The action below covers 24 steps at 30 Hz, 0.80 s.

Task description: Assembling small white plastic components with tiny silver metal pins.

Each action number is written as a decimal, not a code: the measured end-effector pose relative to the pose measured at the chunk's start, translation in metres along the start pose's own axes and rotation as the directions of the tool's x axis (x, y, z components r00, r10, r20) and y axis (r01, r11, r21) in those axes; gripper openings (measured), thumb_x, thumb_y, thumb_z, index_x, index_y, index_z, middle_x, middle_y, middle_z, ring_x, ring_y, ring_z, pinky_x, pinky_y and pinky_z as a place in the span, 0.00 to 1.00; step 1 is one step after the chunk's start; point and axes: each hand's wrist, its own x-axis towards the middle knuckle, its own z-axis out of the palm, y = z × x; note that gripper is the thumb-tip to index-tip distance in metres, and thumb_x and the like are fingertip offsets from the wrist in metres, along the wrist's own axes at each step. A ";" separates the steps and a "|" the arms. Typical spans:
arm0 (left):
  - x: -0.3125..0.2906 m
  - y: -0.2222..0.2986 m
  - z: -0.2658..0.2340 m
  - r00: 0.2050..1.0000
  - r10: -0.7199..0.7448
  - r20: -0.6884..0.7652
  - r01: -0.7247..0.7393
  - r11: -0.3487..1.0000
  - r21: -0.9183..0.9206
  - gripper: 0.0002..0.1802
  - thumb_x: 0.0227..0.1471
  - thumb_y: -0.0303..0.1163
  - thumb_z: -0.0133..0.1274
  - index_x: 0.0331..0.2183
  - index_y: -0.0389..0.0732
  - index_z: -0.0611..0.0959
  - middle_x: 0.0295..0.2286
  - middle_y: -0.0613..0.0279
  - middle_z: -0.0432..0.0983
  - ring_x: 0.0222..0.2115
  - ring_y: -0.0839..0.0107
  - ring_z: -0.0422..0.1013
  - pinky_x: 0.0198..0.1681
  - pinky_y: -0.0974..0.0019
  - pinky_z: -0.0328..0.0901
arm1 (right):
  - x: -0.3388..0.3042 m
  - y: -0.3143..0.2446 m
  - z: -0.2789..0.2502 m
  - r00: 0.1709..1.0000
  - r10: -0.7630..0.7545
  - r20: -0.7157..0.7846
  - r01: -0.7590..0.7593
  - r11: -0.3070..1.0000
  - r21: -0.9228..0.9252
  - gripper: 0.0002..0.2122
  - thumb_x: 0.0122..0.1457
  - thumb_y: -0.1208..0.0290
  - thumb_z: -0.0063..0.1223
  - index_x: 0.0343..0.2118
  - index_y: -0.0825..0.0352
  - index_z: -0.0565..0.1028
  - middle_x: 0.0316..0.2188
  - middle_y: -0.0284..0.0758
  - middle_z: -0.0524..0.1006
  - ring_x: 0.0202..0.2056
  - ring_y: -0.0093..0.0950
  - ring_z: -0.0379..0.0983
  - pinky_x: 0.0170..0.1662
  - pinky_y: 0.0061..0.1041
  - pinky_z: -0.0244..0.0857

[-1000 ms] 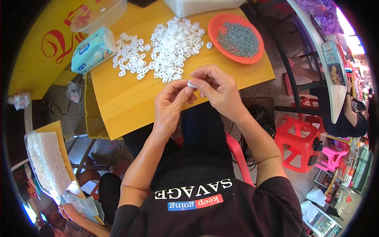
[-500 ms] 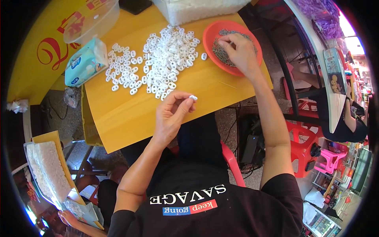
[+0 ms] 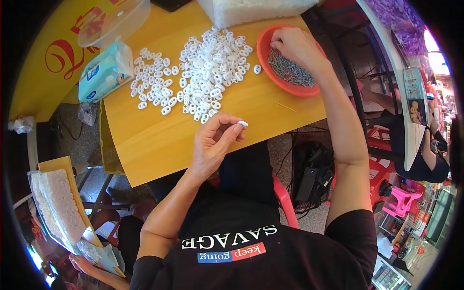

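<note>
Between the thumb and forefinger of my left hand (image 3: 212, 145) is a small white two-holed plastic piece (image 3: 242, 123), held just over the table's near edge. My right hand (image 3: 298, 47) reaches into a red bowl (image 3: 265, 47) of small grey screws (image 3: 290, 70). Its fingers are bent together by the bowl's far-left side, and whatever they pinch is hidden. Beyond my left hand lies a big heap of the same white pieces (image 3: 212, 67). A smaller group of white pieces (image 3: 153, 79) spreads to its left.
A blue tissue pack (image 3: 107, 70) and a clear plastic tub (image 3: 118, 21) stand at the left. At the back is a large clear container (image 3: 256, 12) with white contents. A thin yellowish stick (image 3: 286, 106) lies near the bowl. Other people sit at both sides.
My right hand has shifted toward the far side of the bowl, uncovering more screws nearer me. The left hand keeps its grip on the white piece. The whole view has shifted slightly.
</note>
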 end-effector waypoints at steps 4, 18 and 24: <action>0.000 -0.001 0.000 1.000 -0.007 0.008 0.007 1.000 -0.005 0.07 0.57 0.25 0.50 0.39 0.35 0.77 0.33 0.65 0.75 0.31 0.80 0.70 0.37 0.75 0.65 | 0.006 0.005 0.000 0.999 -0.033 0.009 0.034 0.995 -0.094 0.09 0.54 0.67 0.51 0.29 0.68 0.77 0.29 0.43 0.77 0.35 0.43 0.74 0.39 0.39 0.66; -0.001 0.000 0.000 1.000 -0.022 0.002 0.022 1.000 0.002 0.06 0.57 0.25 0.50 0.38 0.35 0.76 0.33 0.63 0.75 0.32 0.77 0.70 0.38 0.73 0.65 | 0.013 0.010 -0.001 0.988 -0.138 0.071 0.144 0.985 -0.098 0.05 0.50 0.74 0.53 0.25 0.71 0.73 0.26 0.46 0.76 0.32 0.45 0.73 0.35 0.38 0.66; 0.000 0.000 0.000 1.000 -0.009 0.000 0.009 1.000 0.006 0.07 0.57 0.26 0.50 0.38 0.35 0.77 0.32 0.65 0.75 0.31 0.80 0.70 0.37 0.76 0.65 | 0.013 0.005 -0.001 0.979 -0.184 0.093 0.201 0.952 -0.229 0.05 0.49 0.74 0.53 0.26 0.70 0.72 0.26 0.46 0.76 0.32 0.46 0.73 0.35 0.40 0.66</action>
